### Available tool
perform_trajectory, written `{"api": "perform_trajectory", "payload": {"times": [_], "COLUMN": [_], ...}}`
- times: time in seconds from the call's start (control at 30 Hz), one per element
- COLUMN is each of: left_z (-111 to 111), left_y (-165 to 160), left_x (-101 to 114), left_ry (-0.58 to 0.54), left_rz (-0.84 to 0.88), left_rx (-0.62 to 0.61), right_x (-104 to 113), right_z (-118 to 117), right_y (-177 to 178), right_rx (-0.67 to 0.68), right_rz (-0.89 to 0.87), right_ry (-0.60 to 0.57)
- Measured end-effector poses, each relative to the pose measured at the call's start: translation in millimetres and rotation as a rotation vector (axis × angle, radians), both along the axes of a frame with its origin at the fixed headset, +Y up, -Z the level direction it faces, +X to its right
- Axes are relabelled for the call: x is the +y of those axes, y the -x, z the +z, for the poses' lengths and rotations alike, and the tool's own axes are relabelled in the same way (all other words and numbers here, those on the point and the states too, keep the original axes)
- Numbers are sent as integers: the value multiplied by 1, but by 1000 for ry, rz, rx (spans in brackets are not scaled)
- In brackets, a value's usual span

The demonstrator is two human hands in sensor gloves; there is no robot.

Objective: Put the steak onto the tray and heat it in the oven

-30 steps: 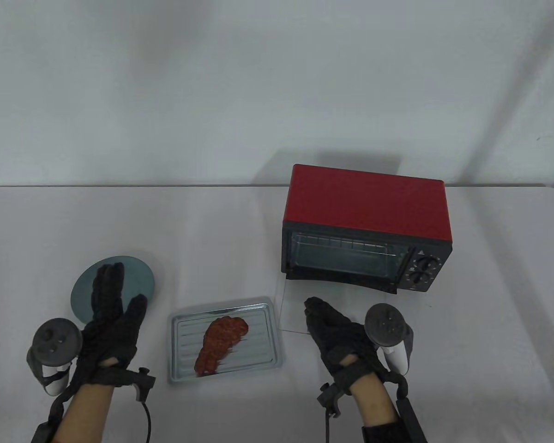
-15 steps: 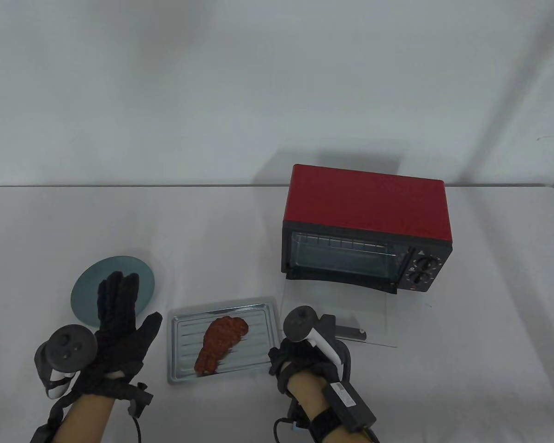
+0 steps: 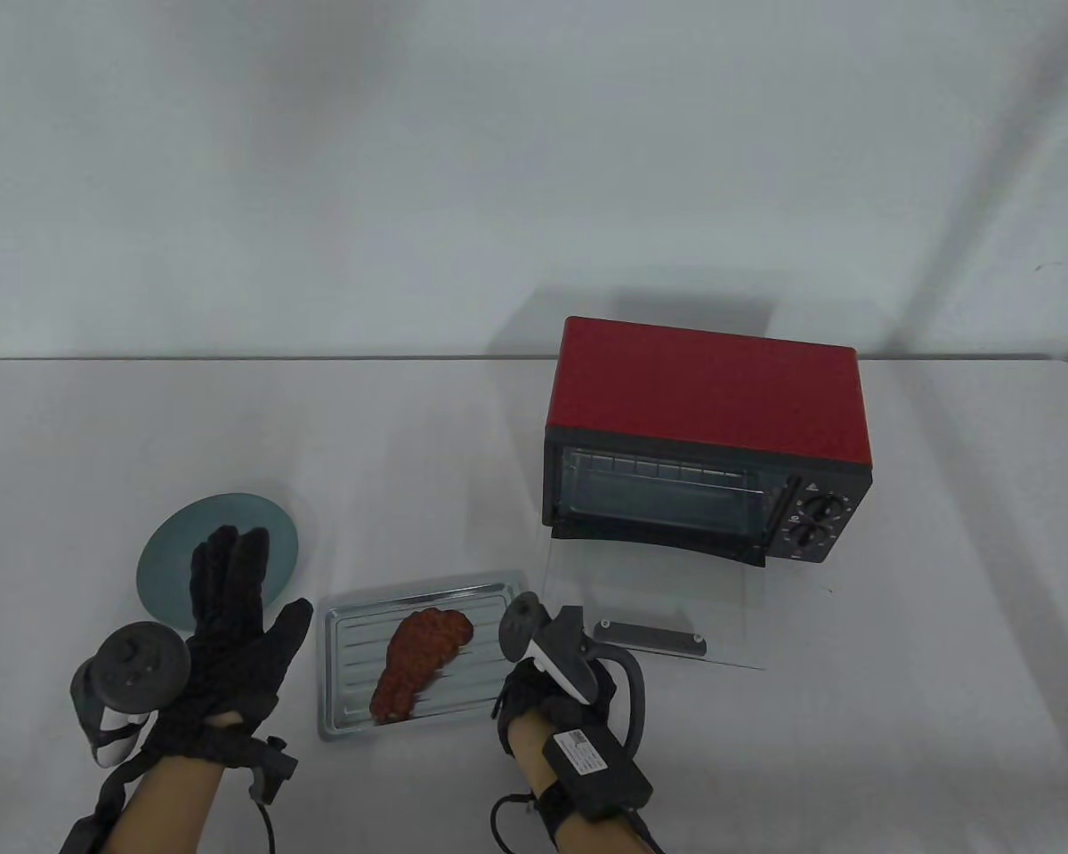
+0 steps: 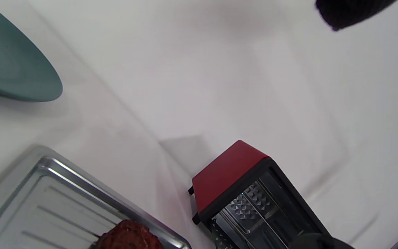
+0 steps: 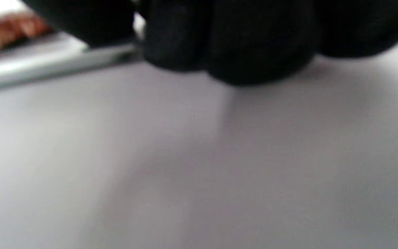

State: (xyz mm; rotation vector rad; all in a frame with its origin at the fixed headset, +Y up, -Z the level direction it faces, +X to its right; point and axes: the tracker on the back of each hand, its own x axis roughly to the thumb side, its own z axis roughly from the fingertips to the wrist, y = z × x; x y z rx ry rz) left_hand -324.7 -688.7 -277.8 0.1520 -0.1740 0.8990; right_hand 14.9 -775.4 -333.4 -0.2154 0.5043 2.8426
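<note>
The brown-red steak (image 3: 423, 658) lies on the silver tray (image 3: 356, 614) at the table's front centre. My right hand (image 3: 518, 689) is turned on its side at the tray's right edge. In the blurred right wrist view its curled fingers (image 5: 254, 41) close on the tray's rim (image 5: 47, 65), with the steak (image 5: 2, 31) behind. My left hand (image 3: 231, 605) hovers open with straight fingers over the teal plate (image 3: 218, 551), left of the tray. The red oven (image 3: 707, 391) stands at the right with its glass door (image 3: 650, 614) folded down flat.
The oven's two black knobs (image 3: 817, 520) sit on its right front panel. The door handle (image 3: 650, 636) lies close to my right hand. The left wrist view shows the plate (image 4: 9, 69), the tray corner (image 4: 47, 193) and the oven (image 4: 226, 173).
My right hand has left the oven door, swung left and turned over onto the tray's right edge. The tray has shifted slightly left. The left hand has barely moved.
</note>
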Motion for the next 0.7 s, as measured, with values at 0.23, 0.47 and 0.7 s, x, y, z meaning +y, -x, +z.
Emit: {"api": "perform_trajectory", "payload": {"times": [0.23,0.47,0.7], "left_z": [0,-3,-4], "left_y": [1,2,5], "left_x": [-2,-7,-10], "left_ry": [22,59,79], "left_rz": [20,34,40], "left_rx": [2,0,9], "right_x": [-17,-30,-35], "right_z": [2,12,13], "right_y": [-27,-31,-32], "right_rx": [-118,-233,-308], "right_rz": [-587,-991,-1126], "right_ry": [188,282,267]}}
